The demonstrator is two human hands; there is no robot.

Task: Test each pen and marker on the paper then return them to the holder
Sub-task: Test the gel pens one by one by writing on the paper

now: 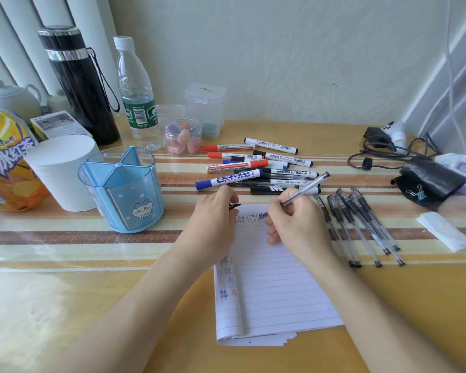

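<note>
two hands met over the top of the lined paper (275,286), which lay on the bench (65,305) in the lower middle of the frame. the right hand (293,219) gripped a clear gel pen (303,190) in a writing hold, fingers curled round the barrel. its tip touched the paper beside a row of small hash marks near the top edge. the left hand (213,214) rested on the paper's upper left corner, fingers curled, pinching a small black pen cap (234,205). faint coloured marks ran down the paper's left margin.

the blue holder (121,189), split into compartments, stood upright to the left of the left hand. a pile of whiteboard markers (256,168), with red, blue and black caps, lay just above the hands. several more gel pens (361,224) lay side by side just right of the right hand.

at the upper left stood a black flask (78,84), a water bottle (137,95) and a white paper roll (62,170). a black pouch (431,181) with a blue binder clip (417,195) lay near the right edge.
</note>
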